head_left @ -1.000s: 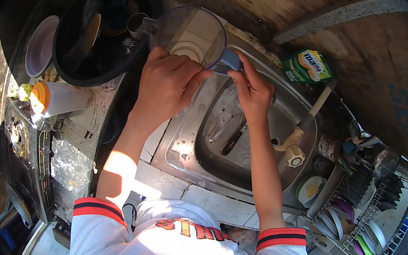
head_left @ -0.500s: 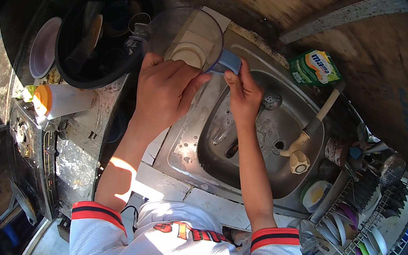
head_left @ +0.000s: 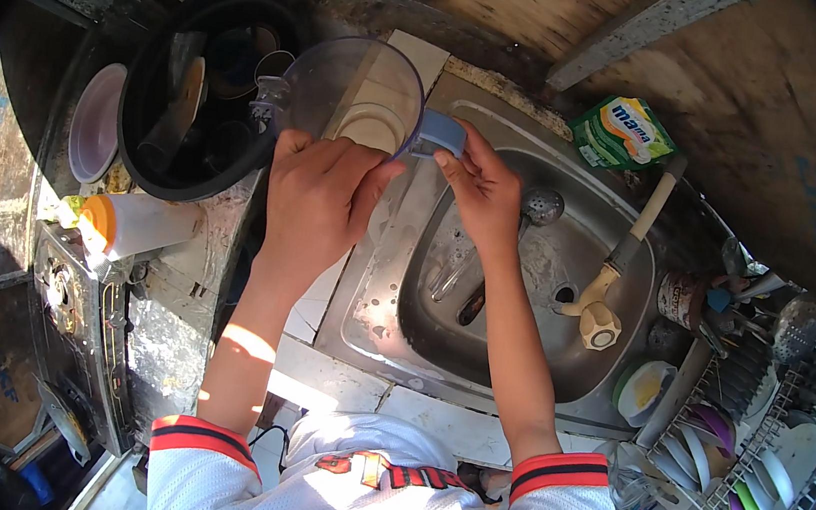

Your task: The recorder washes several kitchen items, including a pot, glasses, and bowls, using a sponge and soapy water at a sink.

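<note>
A clear plastic pitcher with a bluish rim is held up between my hands, over the counter left of the sink. My right hand grips its blue handle, thumb below and fingers behind. My left hand is closed over the pitcher's near side, knuckles up and thumb toward the right. The left fingertips are hidden, so whether anything else is under them cannot be seen. Through the clear plastic a pale round dish shows on the tiles behind.
The steel sink holds a ladle and other utensils below my right forearm. A beige faucet and green pouch stand right. Leftward are a black basin with dishes and an orange-lidded container. A dish rack stands lower right.
The whole view has shifted slightly, with the sink and counter lower in the picture. The pitcher has moved a little left relative to the sink; both hands keep their hold.
</note>
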`<state>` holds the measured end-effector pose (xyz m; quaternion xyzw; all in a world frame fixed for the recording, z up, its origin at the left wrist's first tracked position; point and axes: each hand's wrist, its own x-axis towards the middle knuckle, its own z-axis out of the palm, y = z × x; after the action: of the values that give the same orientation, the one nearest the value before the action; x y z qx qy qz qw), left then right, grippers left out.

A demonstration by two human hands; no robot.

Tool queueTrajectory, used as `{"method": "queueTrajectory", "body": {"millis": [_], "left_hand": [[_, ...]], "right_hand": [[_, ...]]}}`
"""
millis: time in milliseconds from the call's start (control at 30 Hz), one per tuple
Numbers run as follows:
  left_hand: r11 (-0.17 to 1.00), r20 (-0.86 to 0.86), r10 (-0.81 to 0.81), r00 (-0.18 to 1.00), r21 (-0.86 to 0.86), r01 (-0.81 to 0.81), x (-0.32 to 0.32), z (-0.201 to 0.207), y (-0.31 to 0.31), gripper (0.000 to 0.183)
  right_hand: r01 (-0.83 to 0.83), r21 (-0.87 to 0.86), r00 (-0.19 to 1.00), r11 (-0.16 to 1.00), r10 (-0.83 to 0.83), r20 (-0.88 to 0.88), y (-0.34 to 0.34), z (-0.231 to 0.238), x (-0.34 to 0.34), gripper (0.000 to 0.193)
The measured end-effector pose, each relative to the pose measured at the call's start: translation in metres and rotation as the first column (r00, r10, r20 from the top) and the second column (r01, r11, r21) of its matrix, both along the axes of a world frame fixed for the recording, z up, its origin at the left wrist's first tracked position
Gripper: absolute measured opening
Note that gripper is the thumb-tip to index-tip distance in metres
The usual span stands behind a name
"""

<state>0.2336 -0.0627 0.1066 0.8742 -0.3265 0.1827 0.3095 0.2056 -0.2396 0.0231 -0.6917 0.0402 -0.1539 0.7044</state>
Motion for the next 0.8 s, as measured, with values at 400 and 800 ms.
{"method": "queueTrajectory", "body": {"millis": [400, 800], "left_hand": [[0.856, -0.537, -0.171, 0.826, -0.496, -0.145, 0.04, 0.044, 0.023, 0.021], [0.31, -0.71, -0.698, 0.094, -0.418, -0.854, 0.103, -0.095, -0.006, 0.013]], "right_hand": [[-0.321, 0.211, 0.947, 0.923, 0.315, 0.064, -0.038, 0.051, -0.01, 0.064], [-0.19, -0.048, 0.981, 0.981, 0.187, -0.058, -0.056, 0.117, -0.016, 0.117]]}}
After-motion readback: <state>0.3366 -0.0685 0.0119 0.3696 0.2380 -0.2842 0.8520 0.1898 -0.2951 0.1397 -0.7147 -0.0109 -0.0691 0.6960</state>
